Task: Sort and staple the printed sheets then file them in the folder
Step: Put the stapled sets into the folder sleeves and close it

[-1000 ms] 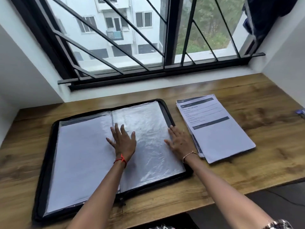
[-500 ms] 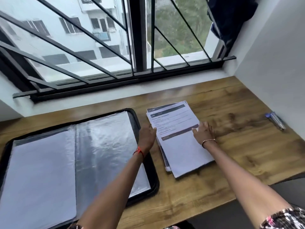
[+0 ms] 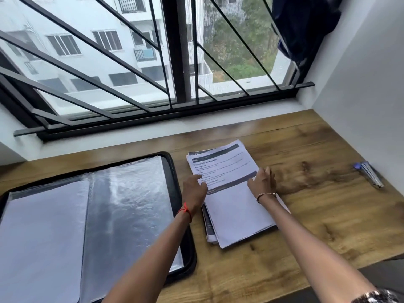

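Observation:
A stack of printed sheets (image 3: 234, 206) lies on the wooden desk (image 3: 306, 215), right of the open black folder (image 3: 175, 171) with its clear plastic sleeves. My left hand (image 3: 194, 189) rests on the stack's left edge, a finger pointing onto the top sheet. At the stack's right edge lies my right hand (image 3: 263, 182), fingers extended over the top sheet's side. A blue and silver stapler (image 3: 368, 173) sits far right near the wall.
A window with black bars (image 3: 175, 62) runs along the back of the desk. The white wall (image 3: 360, 95) closes the right side, with dark cloth (image 3: 303, 25) hanging at the top corner. The desk's front edge is near, at lower right.
Both hands left the folder's sleeve and moved right onto the paper stack. The view swung right, bringing the stapler into sight.

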A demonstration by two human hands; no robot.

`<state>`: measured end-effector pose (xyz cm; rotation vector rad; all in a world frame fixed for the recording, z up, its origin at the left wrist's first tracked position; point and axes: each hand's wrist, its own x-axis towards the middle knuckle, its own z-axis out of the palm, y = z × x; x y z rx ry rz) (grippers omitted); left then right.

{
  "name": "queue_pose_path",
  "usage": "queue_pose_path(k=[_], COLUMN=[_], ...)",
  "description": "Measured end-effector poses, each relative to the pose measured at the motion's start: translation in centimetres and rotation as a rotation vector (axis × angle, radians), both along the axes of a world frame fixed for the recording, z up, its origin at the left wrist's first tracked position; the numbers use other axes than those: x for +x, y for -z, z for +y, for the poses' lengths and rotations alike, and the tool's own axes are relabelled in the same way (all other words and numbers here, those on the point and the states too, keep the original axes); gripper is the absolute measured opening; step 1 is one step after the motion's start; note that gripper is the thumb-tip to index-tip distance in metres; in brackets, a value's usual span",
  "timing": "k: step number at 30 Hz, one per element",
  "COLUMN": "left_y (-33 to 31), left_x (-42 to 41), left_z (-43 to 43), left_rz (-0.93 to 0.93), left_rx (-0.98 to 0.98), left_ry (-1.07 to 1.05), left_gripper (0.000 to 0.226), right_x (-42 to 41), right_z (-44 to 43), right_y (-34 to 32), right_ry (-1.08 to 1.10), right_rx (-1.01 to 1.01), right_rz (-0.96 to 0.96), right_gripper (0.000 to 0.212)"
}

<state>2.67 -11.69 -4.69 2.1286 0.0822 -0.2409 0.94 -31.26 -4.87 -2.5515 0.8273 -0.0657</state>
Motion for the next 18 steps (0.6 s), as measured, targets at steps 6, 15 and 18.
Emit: queue_pose_path(k=[6, 15, 18], left_y=[-1.0, -2.2, -1.7], left_x=[0.1, 0.4, 0.6], left_z=[-0.5, 3.7, 6.7], left_rz=[-0.183, 0.354, 0.325], left_rx=[-0.073, -0.757, -0.817], left_ry=[-0.056, -0.158, -0.007], left_gripper=[0.037, 0.022, 0.05], right_x=[1.0, 3.0, 3.5], right_z=[0.4, 1.4, 2.6], right_y=[-1.2, -3.9, -4.4], right_ry=[0.062, 0.237, 0.176], right_rx=[0.151, 1.016, 1.165], right_rz=[-0.088, -0.245, -0.241], right_gripper=[0.024, 0.04, 0.043])
